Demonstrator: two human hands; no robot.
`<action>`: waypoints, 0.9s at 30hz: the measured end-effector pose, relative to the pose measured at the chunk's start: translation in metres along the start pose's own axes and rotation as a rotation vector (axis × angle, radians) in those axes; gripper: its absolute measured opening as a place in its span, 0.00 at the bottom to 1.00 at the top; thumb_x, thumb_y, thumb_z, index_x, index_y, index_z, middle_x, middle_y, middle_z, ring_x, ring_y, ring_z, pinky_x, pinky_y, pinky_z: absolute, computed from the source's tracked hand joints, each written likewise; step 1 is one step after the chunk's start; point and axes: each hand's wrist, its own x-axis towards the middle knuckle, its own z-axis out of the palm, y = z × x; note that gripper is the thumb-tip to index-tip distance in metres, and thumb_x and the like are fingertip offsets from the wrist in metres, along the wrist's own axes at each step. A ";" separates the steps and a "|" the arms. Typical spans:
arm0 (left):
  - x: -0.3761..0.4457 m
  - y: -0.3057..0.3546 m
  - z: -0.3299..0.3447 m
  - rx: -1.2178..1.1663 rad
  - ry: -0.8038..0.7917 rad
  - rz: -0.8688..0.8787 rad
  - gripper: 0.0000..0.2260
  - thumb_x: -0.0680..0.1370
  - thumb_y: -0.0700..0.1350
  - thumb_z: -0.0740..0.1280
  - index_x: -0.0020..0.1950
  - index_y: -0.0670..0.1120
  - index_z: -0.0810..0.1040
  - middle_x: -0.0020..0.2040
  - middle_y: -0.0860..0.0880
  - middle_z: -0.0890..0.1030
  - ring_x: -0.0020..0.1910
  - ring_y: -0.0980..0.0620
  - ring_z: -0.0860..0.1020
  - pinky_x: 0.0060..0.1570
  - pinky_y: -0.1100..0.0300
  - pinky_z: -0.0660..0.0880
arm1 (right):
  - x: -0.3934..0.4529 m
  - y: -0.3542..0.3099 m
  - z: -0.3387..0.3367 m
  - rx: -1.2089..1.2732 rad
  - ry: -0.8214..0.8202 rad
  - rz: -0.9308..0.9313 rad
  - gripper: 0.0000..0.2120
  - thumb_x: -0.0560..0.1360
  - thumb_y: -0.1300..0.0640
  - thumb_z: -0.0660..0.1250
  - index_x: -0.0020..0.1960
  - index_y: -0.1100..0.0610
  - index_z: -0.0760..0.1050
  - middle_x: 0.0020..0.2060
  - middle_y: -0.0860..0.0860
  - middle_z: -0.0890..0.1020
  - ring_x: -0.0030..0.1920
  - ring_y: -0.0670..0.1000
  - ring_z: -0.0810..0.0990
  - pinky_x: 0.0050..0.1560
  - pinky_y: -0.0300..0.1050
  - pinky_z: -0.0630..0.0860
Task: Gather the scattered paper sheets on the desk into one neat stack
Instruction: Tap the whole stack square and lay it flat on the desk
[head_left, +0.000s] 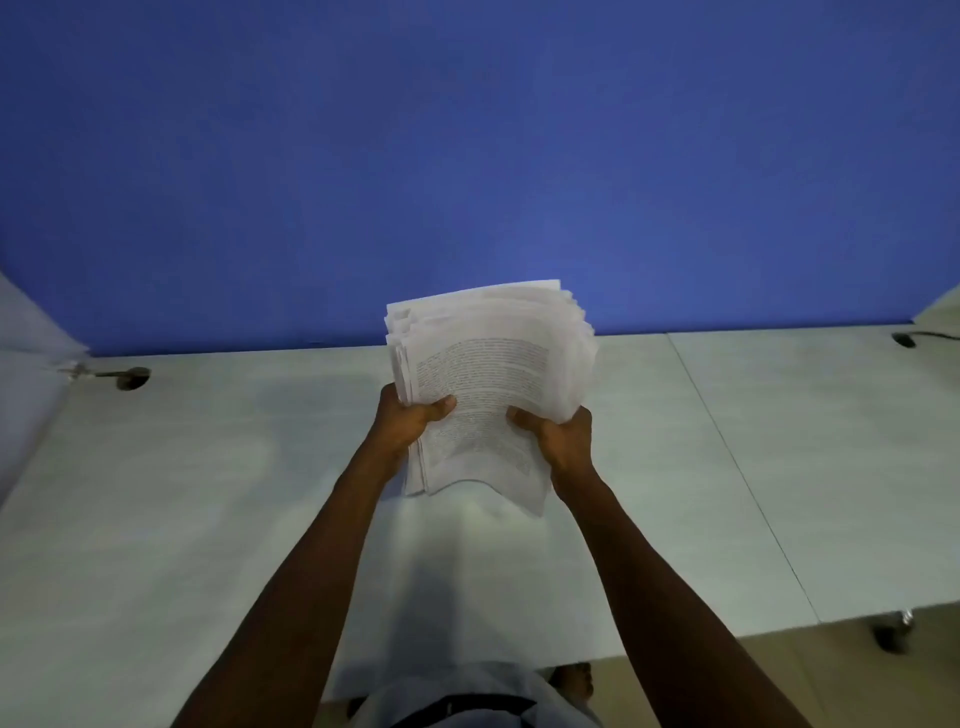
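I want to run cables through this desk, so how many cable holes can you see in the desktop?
2. One cable hole sits at the far left of the desk by the blue partition; the other cable hole is at the far right. More may lie out of frame.

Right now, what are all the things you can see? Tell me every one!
Papers: one bundle, white with print, held up over the desk, edges uneven.
Desk: one, pale grey, across the lower half.
Wall: one, blue, behind the desk.
Cable holes: two, dark, far left and far right of the desk.
Left hand: one, grips the papers' left side.
Right hand: one, grips the papers' right side.
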 end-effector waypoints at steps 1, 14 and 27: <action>-0.004 0.008 -0.013 0.014 -0.017 0.020 0.20 0.72 0.36 0.77 0.60 0.50 0.77 0.53 0.55 0.82 0.51 0.59 0.81 0.48 0.62 0.79 | -0.002 0.002 0.010 0.004 -0.001 -0.008 0.21 0.64 0.62 0.84 0.53 0.51 0.82 0.49 0.48 0.87 0.50 0.50 0.86 0.49 0.50 0.85; -0.011 0.010 -0.098 0.156 0.033 -0.057 0.27 0.65 0.31 0.79 0.61 0.43 0.77 0.59 0.46 0.81 0.60 0.44 0.79 0.56 0.51 0.79 | -0.030 0.020 0.064 -0.047 -0.082 -0.016 0.29 0.62 0.60 0.85 0.57 0.45 0.78 0.54 0.47 0.85 0.53 0.49 0.85 0.48 0.45 0.84; -0.013 0.002 -0.072 -0.057 0.297 0.155 0.32 0.74 0.71 0.60 0.62 0.45 0.79 0.56 0.44 0.83 0.55 0.45 0.82 0.56 0.49 0.80 | -0.022 0.008 0.089 0.171 0.195 -0.201 0.35 0.69 0.23 0.65 0.58 0.51 0.80 0.50 0.47 0.85 0.51 0.45 0.84 0.49 0.40 0.83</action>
